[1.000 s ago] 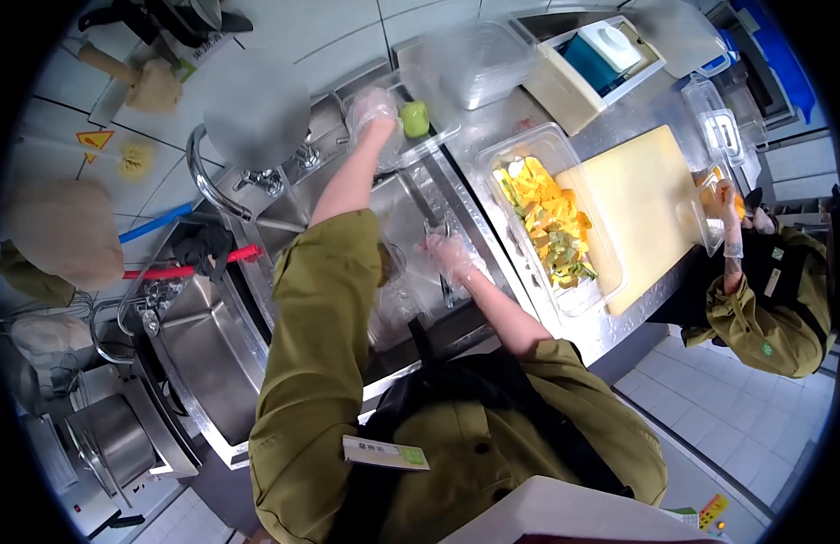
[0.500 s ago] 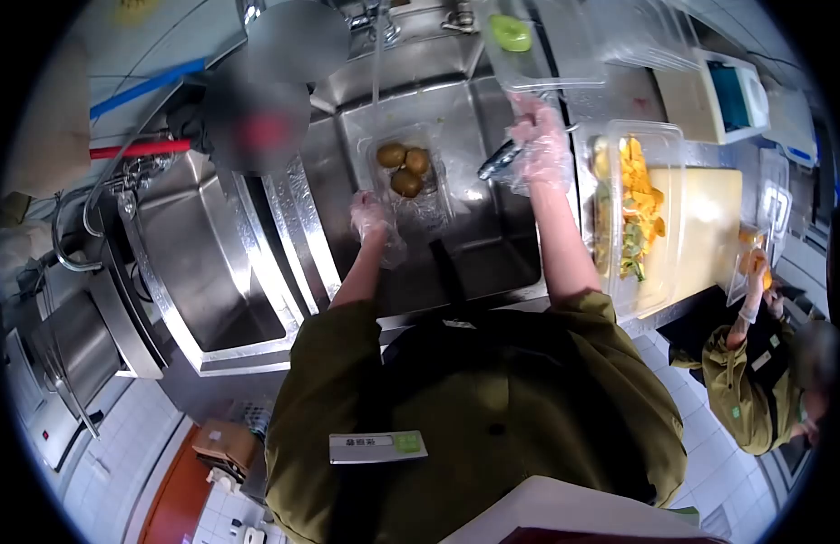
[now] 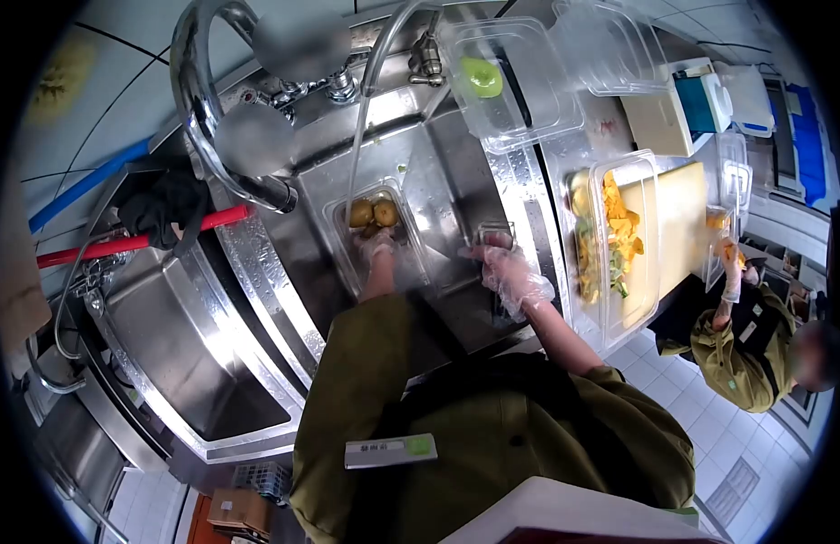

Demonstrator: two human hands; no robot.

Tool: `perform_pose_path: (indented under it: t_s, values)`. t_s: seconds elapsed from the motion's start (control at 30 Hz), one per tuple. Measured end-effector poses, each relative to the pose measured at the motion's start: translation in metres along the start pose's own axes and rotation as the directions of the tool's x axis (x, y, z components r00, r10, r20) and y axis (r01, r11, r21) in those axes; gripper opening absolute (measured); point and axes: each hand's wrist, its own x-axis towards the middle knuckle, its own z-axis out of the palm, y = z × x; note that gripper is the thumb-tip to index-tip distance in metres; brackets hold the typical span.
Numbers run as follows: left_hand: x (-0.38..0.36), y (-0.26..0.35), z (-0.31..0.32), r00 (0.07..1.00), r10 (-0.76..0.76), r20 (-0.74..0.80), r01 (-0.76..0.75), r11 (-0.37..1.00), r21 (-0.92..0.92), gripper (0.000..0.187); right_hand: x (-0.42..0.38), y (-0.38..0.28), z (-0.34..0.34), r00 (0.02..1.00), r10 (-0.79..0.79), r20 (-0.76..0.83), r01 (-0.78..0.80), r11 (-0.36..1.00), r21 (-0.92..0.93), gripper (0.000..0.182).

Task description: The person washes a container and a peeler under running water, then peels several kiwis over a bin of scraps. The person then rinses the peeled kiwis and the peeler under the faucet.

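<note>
Gloved in clear plastic, my left hand (image 3: 378, 258) reaches into a clear container (image 3: 413, 245) in the sink. It is at the brown round fruits (image 3: 385, 213), of which two show plainly; its fingertips are hidden, so its grip cannot be made out. My right hand (image 3: 512, 274), also in a clear glove, is closed on a metallic-looking tool (image 3: 496, 236) over the right side of the sink. The tool's squarish end shows beyond the fingers. A thin hose (image 3: 358, 136) hangs down beside the fruits.
Right of the sink, a clear container (image 3: 656, 245) holds orange and green pieces beside a cutting board (image 3: 688, 213). Behind is a clear box (image 3: 538, 113) with a green piece. A large faucet (image 3: 195, 118) arches at the left. A co-worker (image 3: 742, 335) stands at the right.
My left hand has moved up onto the fruits. My right hand has come down and toward the middle of the sink with the tool. The camera view has turned and shifted.
</note>
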Motion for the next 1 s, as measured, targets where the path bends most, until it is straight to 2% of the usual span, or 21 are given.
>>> perform_pose_path:
  t_s: [0.07, 0.1, 0.2, 0.23, 0.27, 0.33, 0.4, 0.43, 0.47, 0.5, 0.53, 0.57, 0.6, 0.67, 0.7, 0.8, 0.83, 0.9, 0.93, 0.97, 1.0]
  values:
    - [-0.019, 0.008, -0.02, 0.991, -0.092, 0.097, 0.071, 0.977, 0.199, 0.062, -0.002, 0.007, 0.006, 0.995, 0.075, -0.068, -0.08, 0.994, -0.08, 0.022]
    - [-0.028, 0.007, -0.024, 0.979, -0.1, 0.178, 0.095, 0.995, 0.037, 0.06, -0.002, 0.01, 0.012, 0.998, 0.061, 0.015, -0.062, 0.994, 0.09, 0.022]
    - [-0.047, 0.007, -0.044, 0.929, -0.059, 0.365, 0.22, 0.881, -0.419, 0.053, 0.017, 0.017, 0.02, 0.992, 0.086, 0.096, -0.068, 0.981, -0.184, 0.018]
    - [-0.077, 0.029, -0.06, 0.908, -0.054, 0.416, 0.292, 0.793, -0.534, 0.049, 0.016, 0.018, 0.026, 0.99, 0.065, 0.123, -0.053, 0.994, -0.097, 0.018]
    - [-0.108, 0.048, -0.074, 0.881, -0.043, 0.471, 0.37, 0.684, -0.629, 0.045, 0.008, 0.007, 0.03, 0.975, 0.015, 0.222, 0.029, 0.981, -0.193, 0.021]
    - [-0.145, 0.072, -0.098, 0.844, 0.013, 0.537, 0.333, 0.771, -0.542, 0.049, -0.009, -0.01, 0.036, 0.979, -0.012, 0.202, 0.117, 0.85, -0.514, 0.034]
    - [-0.184, 0.092, -0.115, 0.759, 0.183, 0.625, 0.29, 0.764, -0.576, 0.051, -0.017, -0.019, 0.029, 0.96, -0.078, 0.27, 0.267, 0.544, -0.795, 0.062]
    - [-0.198, 0.101, -0.124, 0.734, 0.191, 0.652, 0.268, 0.8, -0.537, 0.045, -0.027, -0.029, 0.025, 0.953, -0.156, 0.258, 0.299, 0.369, -0.88, 0.071]
    - [-0.209, 0.106, -0.13, 0.728, 0.198, 0.656, 0.251, 0.814, -0.524, 0.047, -0.067, -0.067, 0.039, 0.974, -0.07, 0.214, 0.224, 0.415, -0.882, 0.063]
    - [-0.222, 0.109, -0.134, 0.72, 0.2, 0.664, 0.237, 0.829, -0.506, 0.048, -0.057, -0.048, 0.027, 0.906, -0.292, 0.306, 0.396, 0.327, -0.858, 0.058]
    - [-0.236, 0.115, -0.136, 0.707, 0.205, 0.676, 0.22, 0.845, -0.487, 0.05, -0.046, -0.03, 0.014, 0.778, -0.496, 0.386, 0.535, 0.2, -0.821, 0.054]
    - [-0.258, 0.123, -0.139, 0.693, 0.209, 0.69, 0.202, 0.863, -0.464, 0.049, -0.091, -0.065, 0.023, 0.777, -0.497, 0.386, 0.511, 0.141, -0.848, 0.043]
    - [-0.278, 0.129, -0.14, 0.673, 0.24, 0.7, 0.165, 0.873, -0.459, 0.047, -0.095, -0.063, 0.014, 0.534, -0.673, 0.512, 0.591, -0.136, -0.795, 0.037]
    - [-0.321, 0.143, -0.138, 0.617, 0.299, 0.728, 0.09, 0.892, -0.443, 0.043, -0.132, -0.083, 0.004, 0.344, -0.716, 0.608, 0.499, -0.409, -0.764, 0.031]
    - [-0.352, 0.152, -0.134, 0.626, 0.338, 0.703, -0.012, 0.905, -0.425, 0.041, -0.145, -0.095, -0.007, 0.303, -0.696, 0.651, 0.476, -0.481, -0.736, 0.03]
    - [-0.379, 0.154, -0.1, 0.511, 0.321, 0.797, -0.009, 0.929, -0.369, 0.046, -0.168, -0.12, -0.053, 0.207, -0.659, 0.723, 0.426, -0.605, -0.673, 0.026]
    - [-0.403, 0.156, -0.092, 0.514, 0.319, 0.796, -0.024, 0.933, -0.359, 0.047, -0.179, -0.127, -0.066, 0.172, -0.656, 0.735, 0.41, -0.631, -0.659, 0.026]
    - [-0.422, 0.152, -0.068, 0.451, 0.376, 0.809, -0.083, 0.921, -0.382, 0.046, -0.191, -0.132, -0.095, 0.11, -0.638, 0.763, 0.322, -0.703, -0.634, 0.026]
    - [-0.431, 0.15, -0.057, 0.42, 0.401, 0.814, -0.106, 0.913, -0.395, 0.045, -0.198, -0.134, -0.107, 0.113, -0.631, 0.768, 0.289, -0.718, -0.633, 0.026]
    - [-0.447, 0.152, -0.054, 0.424, 0.406, 0.809, -0.215, 0.913, -0.346, 0.039, -0.206, -0.135, -0.117, 0.115, -0.623, 0.774, 0.262, -0.732, -0.629, 0.026]
    - [-0.45, 0.15, -0.046, 0.39, 0.446, 0.806, -0.303, 0.888, -0.345, 0.037, -0.212, -0.136, -0.127, 0.117, -0.616, 0.779, 0.237, -0.744, -0.625, 0.026]
